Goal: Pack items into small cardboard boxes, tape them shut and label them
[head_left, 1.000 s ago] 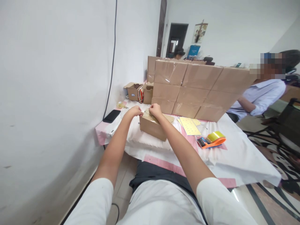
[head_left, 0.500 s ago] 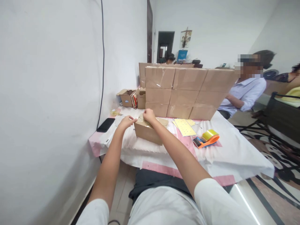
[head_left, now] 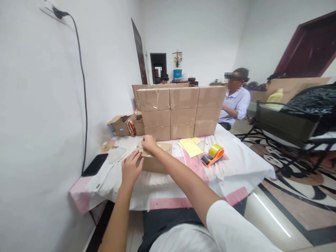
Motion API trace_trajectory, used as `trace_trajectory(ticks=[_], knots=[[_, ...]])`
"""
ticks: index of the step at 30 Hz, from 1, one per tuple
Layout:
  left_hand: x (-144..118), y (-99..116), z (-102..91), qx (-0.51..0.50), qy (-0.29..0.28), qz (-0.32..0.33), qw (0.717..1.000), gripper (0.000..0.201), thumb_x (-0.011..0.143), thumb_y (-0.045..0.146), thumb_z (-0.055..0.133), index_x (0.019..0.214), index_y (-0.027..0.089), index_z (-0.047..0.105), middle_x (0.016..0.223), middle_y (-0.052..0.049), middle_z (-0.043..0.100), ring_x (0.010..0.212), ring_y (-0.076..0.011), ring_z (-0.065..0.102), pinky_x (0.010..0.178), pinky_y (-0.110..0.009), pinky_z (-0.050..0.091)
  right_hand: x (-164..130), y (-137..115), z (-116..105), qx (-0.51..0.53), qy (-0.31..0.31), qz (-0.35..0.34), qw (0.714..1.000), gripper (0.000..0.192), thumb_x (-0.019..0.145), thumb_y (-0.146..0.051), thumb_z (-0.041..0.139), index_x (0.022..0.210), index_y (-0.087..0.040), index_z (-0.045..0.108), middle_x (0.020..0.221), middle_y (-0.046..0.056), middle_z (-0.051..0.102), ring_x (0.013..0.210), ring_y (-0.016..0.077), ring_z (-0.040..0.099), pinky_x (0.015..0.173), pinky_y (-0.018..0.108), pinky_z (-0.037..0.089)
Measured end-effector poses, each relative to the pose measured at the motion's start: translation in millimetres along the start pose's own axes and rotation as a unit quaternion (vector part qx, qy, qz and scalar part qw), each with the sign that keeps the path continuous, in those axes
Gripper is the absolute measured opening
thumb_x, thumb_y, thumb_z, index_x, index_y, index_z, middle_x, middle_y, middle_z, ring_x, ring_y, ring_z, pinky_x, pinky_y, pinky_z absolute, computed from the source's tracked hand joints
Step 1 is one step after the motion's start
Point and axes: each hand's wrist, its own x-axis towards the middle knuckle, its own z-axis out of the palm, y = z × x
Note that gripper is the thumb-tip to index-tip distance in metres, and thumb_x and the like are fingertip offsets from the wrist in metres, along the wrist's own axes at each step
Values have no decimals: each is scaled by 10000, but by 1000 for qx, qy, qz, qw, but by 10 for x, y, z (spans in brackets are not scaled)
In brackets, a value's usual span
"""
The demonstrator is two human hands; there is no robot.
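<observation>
A small brown cardboard box [head_left: 154, 165] lies on the cloth-covered table before me, with shiny clear tape on its top. My left hand [head_left: 132, 164] rests against the box's left end, fingers stretched over its upper edge. On the top face my right hand [head_left: 149, 142] is closed, knuckles up. Its fingertips are hidden, so what it pinches, if anything, cannot be made out. To the right sit yellow dotted sheets [head_left: 191, 147] and an orange tape dispenser [head_left: 214, 155] with a yellowish roll.
A wall of stacked, taped cardboard boxes [head_left: 182, 113] stands behind the work spot. Open cartons [head_left: 122, 125] are at back left, and a black phone [head_left: 95, 164] lies by the wall. A person in a light shirt [head_left: 236, 103] sits beyond the stack. A dark chair [head_left: 286, 119] stands right.
My view has swung to the right. My left hand has gone from a pinch at the box's left corner to lying spread over that end. My right hand stays closed on the box top.
</observation>
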Motion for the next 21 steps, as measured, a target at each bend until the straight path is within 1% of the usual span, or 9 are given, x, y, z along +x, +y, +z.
trace_trajectory(ticks=[3, 6, 8, 11, 13, 16, 21], knots=[[-38, -47, -15, 10, -9, 16, 1000, 396, 990, 317, 492, 1326, 249, 690, 1442, -84, 663, 1345, -289, 588, 1059, -461, 414, -7, -1, -6, 1, -2, -2, 1000, 265, 946, -245, 527, 1045, -203, 769, 1144, 120, 785, 1103, 233, 728, 869, 297, 508], [-56, -70, -24, 13, -20, 33, 999, 405, 977, 295, 498, 1335, 272, 687, 1426, -67, 672, 1307, -299, 591, 1010, -449, 439, 1, 3, -10, 3, -3, -2, 1000, 258, 936, -242, 533, 1034, -204, 770, 1131, 121, 787, 1094, 234, 731, 864, 299, 513], [-62, -73, -9, 7, -19, 40, 999, 416, 969, 309, 518, 1352, 264, 672, 1434, -65, 663, 1276, -308, 585, 995, -443, 454, 10, 5, -7, 5, -3, -1, 1000, 252, 925, -237, 541, 1021, -203, 772, 1128, 124, 789, 1091, 240, 733, 862, 305, 516], [-55, -57, 28, 2, -9, 46, 999, 411, 955, 328, 544, 1332, 225, 667, 1496, -84, 606, 1262, -325, 555, 1025, -451, 456, 19, 3, 1, 6, -3, 1, 1000, 247, 917, -237, 549, 1012, -199, 774, 1125, 130, 790, 1088, 240, 734, 866, 306, 517], [-43, -39, 49, 8, -7, 39, 999, 387, 948, 331, 554, 1299, 221, 675, 1503, -87, 594, 1239, -335, 541, 1028, -462, 455, 19, 2, 6, 8, -1, 2, 1000, 253, 921, -244, 546, 1027, -199, 771, 1132, 130, 789, 1091, 237, 733, 869, 304, 517], [-27, -17, 66, 15, -7, 15, 1000, 367, 948, 334, 560, 1282, 238, 676, 1452, -76, 629, 1187, -340, 530, 992, -470, 460, 10, 2, 8, 9, 0, 2, 1000, 261, 927, -249, 539, 1041, -199, 768, 1131, 126, 789, 1093, 236, 733, 868, 304, 519], [-41, 12, 83, 9, -8, -2, 1000, 360, 956, 328, 536, 1275, 233, 673, 1412, -71, 653, 1189, -343, 511, 987, -484, 448, -9, 0, 2, 9, 2, 0, 1000, 267, 927, -252, 543, 1050, -195, 773, 1136, 132, 788, 1108, 242, 729, 877, 306, 521]])
